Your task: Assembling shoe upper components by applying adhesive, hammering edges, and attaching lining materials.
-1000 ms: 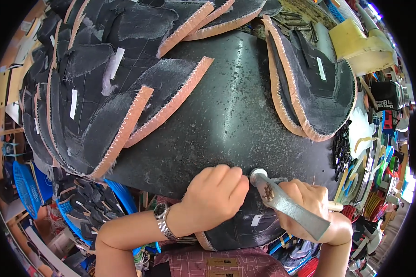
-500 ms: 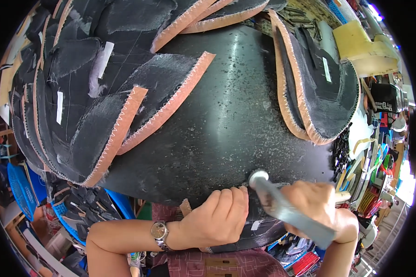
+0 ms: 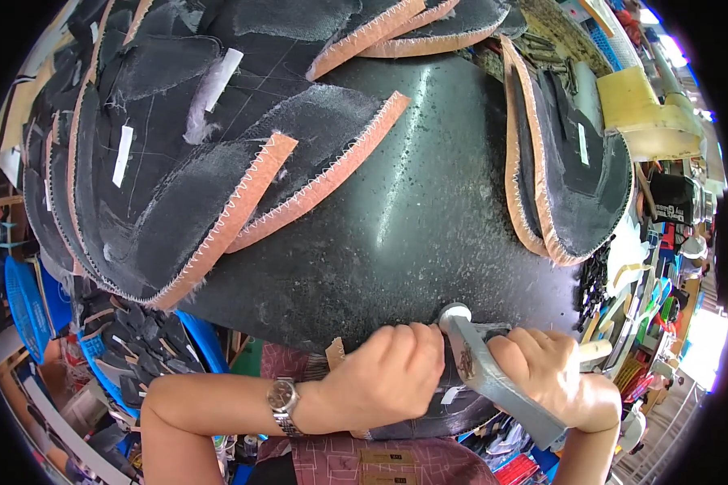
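Observation:
My right hand is wrapped round the pale wooden handle of a hammer. The hammer's long grey metal head has its round face close beside the fingers of my left hand. That hand is closed on the edge of a dark shoe upper at the near edge of a black work surface. A small white label and a tan edge strip show on the upper. My left fingertips are hidden, and so is the part they grip.
Stacked black shoe uppers with tan stitched edges cover the left. Another folded upper lies at the right, near a cream plastic container. Below left stands a blue basket beside more dark pieces. Cluttered shelves line the right.
The whole view has shifted a little, so the stacked uppers appear farther right. My right hand and the hammer have tilted slightly, still close to my left fingers. Both hands keep their hold.

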### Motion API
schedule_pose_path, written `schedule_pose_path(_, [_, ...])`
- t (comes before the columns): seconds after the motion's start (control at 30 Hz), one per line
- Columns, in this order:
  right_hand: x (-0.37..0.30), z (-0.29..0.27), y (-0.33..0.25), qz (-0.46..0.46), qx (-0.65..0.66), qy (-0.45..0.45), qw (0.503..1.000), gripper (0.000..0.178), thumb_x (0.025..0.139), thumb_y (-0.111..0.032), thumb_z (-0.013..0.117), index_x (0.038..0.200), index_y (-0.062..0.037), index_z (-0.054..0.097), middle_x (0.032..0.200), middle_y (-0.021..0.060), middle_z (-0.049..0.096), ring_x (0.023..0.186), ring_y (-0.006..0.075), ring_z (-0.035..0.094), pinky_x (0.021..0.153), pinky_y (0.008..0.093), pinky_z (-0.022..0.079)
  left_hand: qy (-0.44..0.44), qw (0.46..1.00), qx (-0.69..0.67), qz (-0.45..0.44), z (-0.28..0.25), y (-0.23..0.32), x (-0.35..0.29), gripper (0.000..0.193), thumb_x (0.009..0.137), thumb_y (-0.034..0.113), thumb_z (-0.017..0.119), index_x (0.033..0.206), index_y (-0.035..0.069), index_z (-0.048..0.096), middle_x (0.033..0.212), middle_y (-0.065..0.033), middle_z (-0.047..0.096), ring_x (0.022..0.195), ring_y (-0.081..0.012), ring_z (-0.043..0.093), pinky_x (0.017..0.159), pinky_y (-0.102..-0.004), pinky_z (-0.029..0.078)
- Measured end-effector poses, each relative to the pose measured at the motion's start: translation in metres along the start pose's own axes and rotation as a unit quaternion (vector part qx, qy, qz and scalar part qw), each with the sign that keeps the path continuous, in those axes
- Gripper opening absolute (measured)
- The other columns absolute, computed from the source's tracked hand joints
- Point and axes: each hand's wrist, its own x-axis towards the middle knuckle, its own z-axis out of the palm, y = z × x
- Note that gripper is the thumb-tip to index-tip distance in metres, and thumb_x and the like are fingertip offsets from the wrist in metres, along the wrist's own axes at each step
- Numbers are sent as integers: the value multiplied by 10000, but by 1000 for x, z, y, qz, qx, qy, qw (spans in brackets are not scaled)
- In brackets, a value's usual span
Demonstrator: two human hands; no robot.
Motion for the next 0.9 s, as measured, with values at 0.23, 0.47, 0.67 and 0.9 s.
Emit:
schedule_pose_path(0.23, [-12, 15, -10, 96, 20, 40, 994, 386, 634, -193, 632, 948, -31, 476, 687, 44, 459, 574, 190, 575, 449, 308, 447, 15, 978, -88, -188, -2, 15, 6, 122, 720, 66, 643, 830, 17, 625, 712, -22, 517, 556, -133, 500, 483, -258, 406])
schedule_pose_path(0.47, [-12, 27, -12, 122, 42, 79, 988, 493, 557, -184, 673, 985, -34, 480, 706, 49, 477, 584, 218, 574, 457, 323, 449, 47, 930, -196, -309, 6, 18, 11, 153, 688, 35, 690, 824, 39, 620, 701, -39, 534, 520, -184, 548, 459, -290, 436])
schedule_pose_path(0.67, [-13, 17, -7, 108, 53, 42, 992, 485, 582, -204, 674, 989, -26, 480, 710, 56, 488, 588, 219, 578, 457, 324, 447, -2, 987, 5, -158, 4, 41, 4, 199, 659, 19, 682, 850, -2, 630, 693, -42, 528, 545, -137, 514, 492, -244, 387])
schedule_pose_path(0.9, [-7, 4, 3, 20, 3, 40, 999, 361, 657, -179, 613, 952, 6, 518, 677, 38, 465, 525, 159, 544, 431, 299, 432, -42, 988, 146, -43, 11, 44, 8, 316, 740, 143, 541, 881, -126, 627, 780, -130, 581, 619, -179, 503, 558, -260, 405])
